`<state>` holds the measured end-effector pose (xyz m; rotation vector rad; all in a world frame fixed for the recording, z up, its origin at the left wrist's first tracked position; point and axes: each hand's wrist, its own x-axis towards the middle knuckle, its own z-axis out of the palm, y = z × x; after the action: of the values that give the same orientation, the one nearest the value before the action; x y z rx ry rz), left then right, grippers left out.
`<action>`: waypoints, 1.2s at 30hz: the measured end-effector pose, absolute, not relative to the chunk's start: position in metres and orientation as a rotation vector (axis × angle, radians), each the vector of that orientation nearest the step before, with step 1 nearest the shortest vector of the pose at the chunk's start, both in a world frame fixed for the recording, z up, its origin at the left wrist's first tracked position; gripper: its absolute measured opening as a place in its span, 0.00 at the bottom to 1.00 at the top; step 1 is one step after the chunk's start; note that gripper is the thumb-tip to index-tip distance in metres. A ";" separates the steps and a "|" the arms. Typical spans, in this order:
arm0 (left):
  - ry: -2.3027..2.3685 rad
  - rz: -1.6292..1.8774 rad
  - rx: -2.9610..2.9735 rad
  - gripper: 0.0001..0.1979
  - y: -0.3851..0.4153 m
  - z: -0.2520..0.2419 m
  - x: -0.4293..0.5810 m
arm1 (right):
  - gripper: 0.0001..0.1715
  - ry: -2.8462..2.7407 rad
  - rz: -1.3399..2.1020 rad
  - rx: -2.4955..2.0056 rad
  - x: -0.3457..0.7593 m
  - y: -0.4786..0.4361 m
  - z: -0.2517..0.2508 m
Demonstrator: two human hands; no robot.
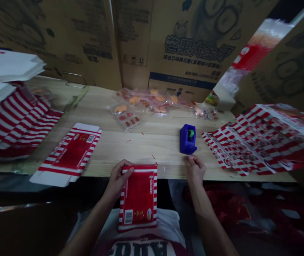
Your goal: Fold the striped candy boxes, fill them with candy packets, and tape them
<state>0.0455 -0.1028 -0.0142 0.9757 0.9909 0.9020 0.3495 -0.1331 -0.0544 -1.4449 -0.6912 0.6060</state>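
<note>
My left hand (118, 179) grips the top left corner of a red-and-white striped cardboard box (138, 199), which stands upright over my lap and overhangs the table's front edge. My right hand (195, 170) rests empty at that edge with its fingers loosely curled. Just beyond those fingers stands a blue tape dispenser (187, 139) with a green core, apart from or barely touching them. A flat striped box blank (70, 155) lies to the left of my left hand.
Clear plastic packets of orange sweets (141, 105) lie at the back of the wooden table (152, 142). Stacks of striped blanks (264, 140) (13, 122) lie right and left. Small red scraps dot the wood. Large cardboard cartons (184, 42) wall off the back.
</note>
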 end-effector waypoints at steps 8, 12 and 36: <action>0.952 0.855 1.110 0.14 -0.107 -0.005 0.054 | 0.19 -2.008 1.438 -1.005 0.290 -0.069 0.054; 0.893 0.867 1.155 0.13 -0.108 0.001 0.057 | 0.20 -2.535 1.472 -0.818 0.256 -0.039 0.070; 0.826 0.663 0.857 0.19 -0.126 0.026 0.037 | 0.25 -1.374 2.315 -0.956 0.290 -0.054 0.026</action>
<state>0.0371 -0.1260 0.0258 0.8572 0.8259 0.6633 0.2898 -0.0545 0.0258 -0.9561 -1.3739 2.3147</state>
